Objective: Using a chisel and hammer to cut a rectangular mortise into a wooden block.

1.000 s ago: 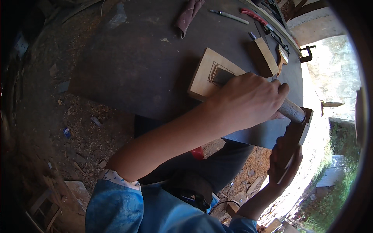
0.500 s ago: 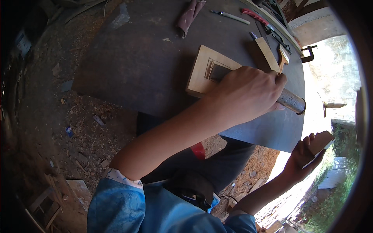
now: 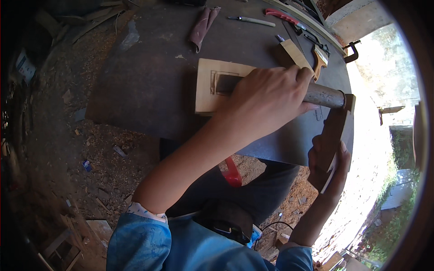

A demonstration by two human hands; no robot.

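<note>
My left hand is wrapped round the thick round handle of a chisel. The chisel lies at a low slant, its wide dark blade over a pale wooden block with a pencilled rectangle on its top. Part of the blade is hidden by my fingers. In my right hand is a long brown piece of wood, gripped near its lower end. Its upper end is up against the ringed butt of the chisel handle, or very near it.
On the dark table lie a rolled brown sheet, a slim pale-handled tool, a red-handled tool, a flat brush and another wooden block. A clamp grips the right edge. Shavings litter the floor.
My right hand has swung the piece of wood up and left to the chisel's butt. The table, block and chisel appear shifted left in view, and the chisel looks more level.
</note>
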